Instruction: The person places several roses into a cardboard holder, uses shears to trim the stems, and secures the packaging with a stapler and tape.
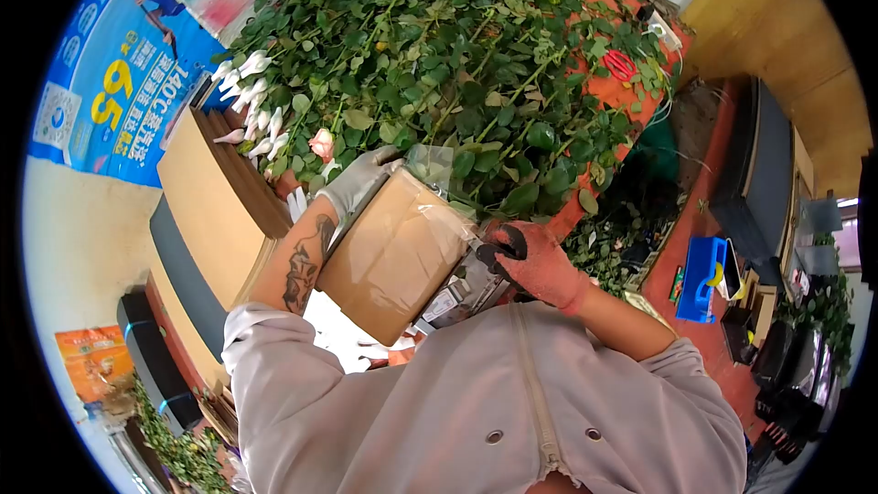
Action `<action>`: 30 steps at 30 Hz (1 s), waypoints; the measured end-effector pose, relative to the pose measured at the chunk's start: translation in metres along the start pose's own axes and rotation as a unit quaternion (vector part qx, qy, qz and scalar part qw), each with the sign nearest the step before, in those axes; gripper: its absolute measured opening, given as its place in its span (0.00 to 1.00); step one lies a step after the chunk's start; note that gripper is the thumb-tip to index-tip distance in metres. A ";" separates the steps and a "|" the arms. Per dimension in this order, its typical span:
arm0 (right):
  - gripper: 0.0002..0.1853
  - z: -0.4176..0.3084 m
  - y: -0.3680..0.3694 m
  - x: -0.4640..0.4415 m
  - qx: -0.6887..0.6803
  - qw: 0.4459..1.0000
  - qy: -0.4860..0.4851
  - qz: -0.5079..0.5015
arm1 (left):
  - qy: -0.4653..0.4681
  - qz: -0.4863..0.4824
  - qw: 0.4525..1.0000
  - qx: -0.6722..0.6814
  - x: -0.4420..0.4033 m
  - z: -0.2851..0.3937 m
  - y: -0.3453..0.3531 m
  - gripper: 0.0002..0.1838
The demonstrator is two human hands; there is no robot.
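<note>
A brown cardboard wrap (393,256) with clear tape across it lies in front of my chest. My left hand (359,183), in a pale grey glove, grips its far left edge, fingers bent over the corner. Clear film (430,166) sticks up past the far edge. At the right edge, my right hand (535,263), in a coral-red glove with dark fingertips, is closed; what its fingers pinch is hidden. Beneath that hand shows a shiny printed plastic sheet (455,297). Long leafy rose stems (430,55) are heaped just beyond the cardboard.
White-wrapped buds (259,110) and a pink rose (322,144) lie at the heap's left. Cardboard sheets (215,206) are stacked on the left. Red scissors (619,65) rest at the far right of the heap. A blue tape dispenser (702,279) stands on the right-hand red surface.
</note>
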State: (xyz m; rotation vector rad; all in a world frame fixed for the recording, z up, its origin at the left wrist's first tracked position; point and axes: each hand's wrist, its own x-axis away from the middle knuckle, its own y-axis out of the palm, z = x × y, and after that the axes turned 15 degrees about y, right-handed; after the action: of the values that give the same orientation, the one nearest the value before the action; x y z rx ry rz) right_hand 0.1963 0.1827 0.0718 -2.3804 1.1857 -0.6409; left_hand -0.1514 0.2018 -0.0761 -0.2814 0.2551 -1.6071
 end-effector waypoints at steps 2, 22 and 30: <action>0.12 0.009 0.002 0.000 0.062 0.996 -0.063 0.025 | 0.000 -0.026 0.988 -0.155 0.002 0.049 -0.010 0.27; 0.10 0.003 -0.026 -0.033 0.042 0.986 -0.149 -0.061 | 0.074 0.495 0.827 0.255 0.208 0.182 0.178 0.25; 0.10 0.004 -0.055 -0.051 0.054 0.993 -0.076 -0.066 | -0.027 0.447 0.743 -0.498 0.175 0.221 0.171 0.28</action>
State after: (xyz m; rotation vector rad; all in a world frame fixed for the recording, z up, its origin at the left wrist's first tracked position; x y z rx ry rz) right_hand 0.2058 0.2561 0.0872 -2.3827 0.9126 -0.5396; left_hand 0.0750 0.0189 0.0797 -0.8678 1.0392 -0.3660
